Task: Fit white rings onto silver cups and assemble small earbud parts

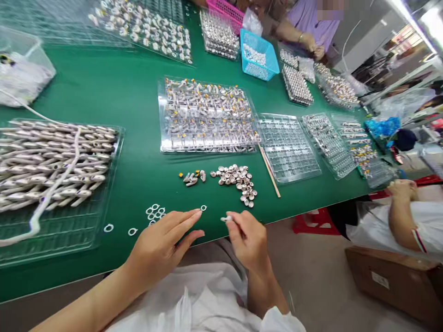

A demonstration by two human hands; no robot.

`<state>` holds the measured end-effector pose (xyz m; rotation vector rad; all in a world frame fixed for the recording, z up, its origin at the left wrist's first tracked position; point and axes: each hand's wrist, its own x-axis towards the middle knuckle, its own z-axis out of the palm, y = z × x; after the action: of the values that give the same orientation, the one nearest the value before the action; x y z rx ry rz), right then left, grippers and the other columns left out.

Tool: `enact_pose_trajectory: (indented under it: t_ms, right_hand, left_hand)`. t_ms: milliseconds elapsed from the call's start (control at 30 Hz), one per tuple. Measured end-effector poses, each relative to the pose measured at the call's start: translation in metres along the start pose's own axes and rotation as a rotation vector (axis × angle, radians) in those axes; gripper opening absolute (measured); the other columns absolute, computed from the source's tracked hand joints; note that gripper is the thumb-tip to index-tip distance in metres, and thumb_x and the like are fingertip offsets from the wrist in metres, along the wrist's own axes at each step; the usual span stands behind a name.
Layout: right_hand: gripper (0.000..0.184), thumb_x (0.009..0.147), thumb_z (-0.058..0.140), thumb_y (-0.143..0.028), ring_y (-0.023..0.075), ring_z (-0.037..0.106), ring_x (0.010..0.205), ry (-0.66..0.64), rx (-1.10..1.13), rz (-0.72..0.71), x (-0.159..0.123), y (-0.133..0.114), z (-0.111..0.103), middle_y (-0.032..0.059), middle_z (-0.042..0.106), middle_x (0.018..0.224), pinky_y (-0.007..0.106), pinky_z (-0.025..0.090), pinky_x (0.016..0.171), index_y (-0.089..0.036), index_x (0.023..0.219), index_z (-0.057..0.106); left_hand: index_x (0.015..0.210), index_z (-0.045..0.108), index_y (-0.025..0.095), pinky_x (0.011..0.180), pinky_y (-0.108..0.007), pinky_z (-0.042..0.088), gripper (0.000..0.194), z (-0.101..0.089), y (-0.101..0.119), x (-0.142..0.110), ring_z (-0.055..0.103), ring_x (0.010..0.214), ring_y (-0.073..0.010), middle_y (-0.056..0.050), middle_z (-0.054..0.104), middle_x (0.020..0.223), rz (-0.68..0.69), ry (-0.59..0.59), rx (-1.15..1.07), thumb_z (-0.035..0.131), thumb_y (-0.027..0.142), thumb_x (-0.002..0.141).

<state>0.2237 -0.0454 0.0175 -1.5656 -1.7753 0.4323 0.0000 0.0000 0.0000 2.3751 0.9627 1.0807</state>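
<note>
My right hand pinches a small white plastic part between thumb and fingertips at the table's front edge. My left hand is open, its fingers stretched out and the thumb apart. Just beyond its fingertips is a small white ring; whether they touch, I cannot tell. More white rings lie left of that hand, partly covered by it. Ahead of my hands are a pile of small round beige caps and a few white pieces with orange bits.
A clear tray of small parts stands ahead, with an empty-looking clear tray and a wooden stick to its right. At left, a tray holds long beige pieces with a white cable across. A blue basket stands farther back. Co-workers sit around.
</note>
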Motion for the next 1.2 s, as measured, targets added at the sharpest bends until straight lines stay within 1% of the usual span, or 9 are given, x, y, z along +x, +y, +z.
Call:
enact_pose_trajectory:
  t_ms: [100,200,500,700,833,933,1000,1100,1200]
  right_hand:
    - [0.022,0.098,0.05,-0.022,0.0132,0.056,0.064,0.113,-0.199,0.082,-0.005,0.032,-0.027,0.0022,0.058,0.072,0.025,0.046,0.064,-0.012,0.105,0.069]
    - [0.029,0.101,0.046,-0.026,0.0161,0.06,0.069,0.092,-0.395,0.132,-0.006,0.056,-0.043,0.0063,0.063,0.076,0.027,0.048,0.067,-0.01,0.104,0.07]
    - [0.042,0.102,0.037,-0.032,0.0234,0.067,0.079,0.025,-0.711,0.173,0.01,0.08,-0.042,0.0152,0.07,0.095,0.029,0.049,0.06,-0.006,0.12,0.066]
    - [0.035,0.101,0.044,-0.027,0.0225,0.066,0.08,0.201,-0.517,-0.004,0.034,0.043,-0.023,0.0127,0.068,0.088,0.032,0.053,0.07,-0.008,0.123,0.063]
    - [0.033,0.101,0.04,-0.023,0.0214,0.066,0.085,-0.037,-0.443,-0.123,0.075,0.002,0.016,0.0124,0.066,0.098,0.03,0.053,0.073,-0.013,0.122,0.062]
    - [0.036,0.099,0.041,-0.022,0.0231,0.065,0.087,-0.252,-0.573,-0.101,0.106,-0.017,0.047,0.0143,0.063,0.107,0.03,0.052,0.066,-0.014,0.131,0.054]
    - [0.031,0.096,0.043,-0.016,0.0248,0.064,0.088,-0.349,-0.637,-0.071,0.12,-0.023,0.062,0.015,0.063,0.104,0.031,0.051,0.064,-0.012,0.124,0.057]
    - [0.021,0.092,0.044,-0.007,0.024,0.063,0.084,-0.404,-0.65,-0.046,0.129,-0.026,0.069,0.0139,0.063,0.096,0.031,0.05,0.066,-0.013,0.097,0.063]
    - [0.018,0.095,0.045,-0.012,0.0224,0.062,0.086,-0.371,-0.615,-0.049,0.121,-0.029,0.06,0.012,0.064,0.095,0.031,0.051,0.072,-0.013,0.098,0.062]
  left_hand:
    - [0.128,0.058,0.014,0.077,-0.03,0.055,0.036,-0.002,-0.003,0.001,0.069,0.085,-0.0187,-0.011,0.073,0.103,-0.022,0.024,0.014,0.065,0.015,0.092]
    - [0.126,0.059,0.015,0.075,-0.029,0.056,0.033,0.0,-0.004,0.004,0.069,0.081,-0.0179,-0.009,0.074,0.099,-0.02,0.048,-0.001,0.064,0.017,0.093]
    - [0.118,0.063,0.015,0.077,-0.029,0.057,0.024,0.003,-0.01,0.004,0.071,0.083,-0.018,-0.009,0.076,0.1,-0.097,0.067,0.026,0.061,0.018,0.094]
    - [0.117,0.064,0.018,0.085,-0.032,0.058,0.024,-0.007,-0.014,0.0,0.074,0.087,-0.019,-0.007,0.077,0.101,-0.156,0.115,0.042,0.062,0.018,0.093]
    - [0.115,0.066,0.018,0.086,-0.033,0.058,0.022,-0.006,-0.014,-0.001,0.074,0.088,-0.0193,-0.008,0.077,0.102,-0.162,0.122,0.009,0.062,0.019,0.093]
    - [0.114,0.066,0.018,0.087,-0.032,0.058,0.021,-0.007,-0.013,-0.003,0.074,0.09,-0.0194,-0.008,0.077,0.102,-0.143,0.132,-0.009,0.061,0.019,0.093]
    - [0.114,0.066,0.018,0.088,-0.033,0.058,0.021,-0.01,-0.013,-0.004,0.074,0.09,-0.019,-0.007,0.077,0.102,-0.141,0.138,-0.021,0.061,0.018,0.094]
    - [0.114,0.066,0.019,0.092,-0.035,0.056,0.022,-0.015,-0.013,-0.006,0.074,0.09,-0.0183,-0.007,0.077,0.103,-0.144,0.162,-0.045,0.062,0.016,0.093]
    - [0.117,0.065,0.02,0.084,-0.032,0.058,0.025,-0.021,-0.013,-0.007,0.072,0.084,-0.0167,-0.007,0.076,0.102,-0.187,0.186,-0.122,0.062,0.016,0.093]
